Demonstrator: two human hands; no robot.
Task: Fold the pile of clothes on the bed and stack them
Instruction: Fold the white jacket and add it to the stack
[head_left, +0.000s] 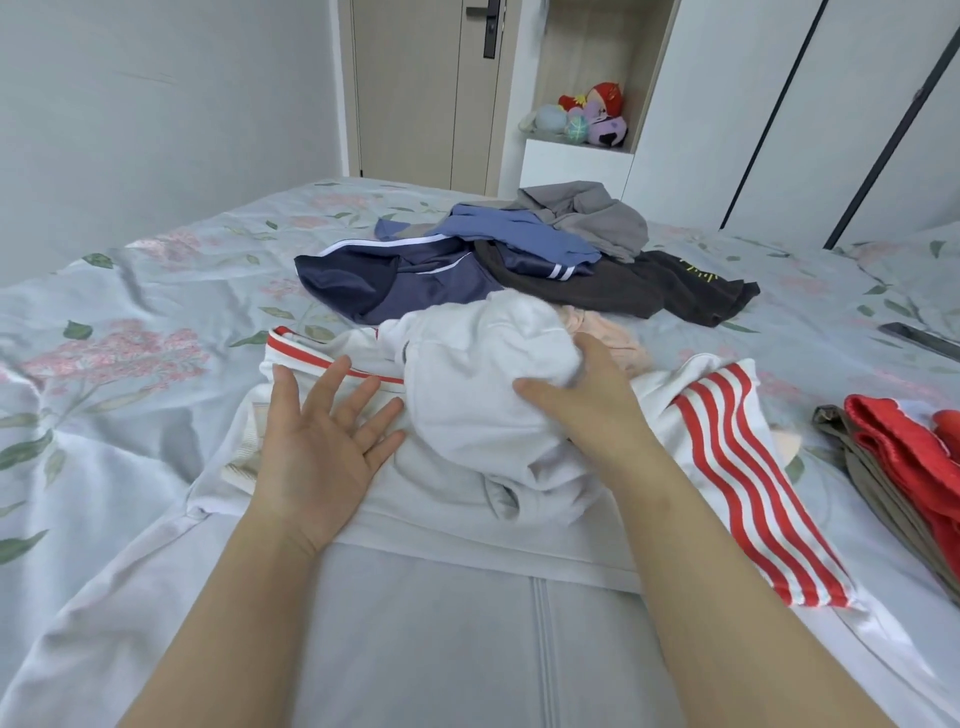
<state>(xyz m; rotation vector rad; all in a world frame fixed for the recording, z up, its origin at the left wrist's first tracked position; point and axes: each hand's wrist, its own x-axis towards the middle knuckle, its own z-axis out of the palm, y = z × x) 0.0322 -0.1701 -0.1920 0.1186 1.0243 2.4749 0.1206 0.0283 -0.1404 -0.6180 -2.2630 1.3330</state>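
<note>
A: We look across a bed in a pale floral sheet, with a door and a white wardrobe along the far wall. What do we take as our mark?

B: The white zip jacket, spread flat nearest us with the zip running toward us. Its red-striped sleeve lies out on its right side.

A: And our hands?

B: Our left hand is over the jacket's left shoulder, fingers straight and spread, holding nothing. We cannot tell whether it touches the cloth. Our right hand is at the jacket's top middle, thumb and fingers curled round bunched white fabric that stands up as a rounded lump. We cannot say whether that is the jacket's hood.

A: Where is the pile?

B: Just beyond the jacket's top edge. A peach-pink garment lies right behind our right hand. Past it a navy garment with white stripes lies to the left and a charcoal garment to the right. A blue garment lies over them, and a grey garment is farthest.

A: Anything folded?

B: To the jacket's right, well apart from the striped sleeve, a red garment lies on an olive garment at the frame's edge.

A: Far beyond the jacket, we see plush toys in a wall niche.
</note>
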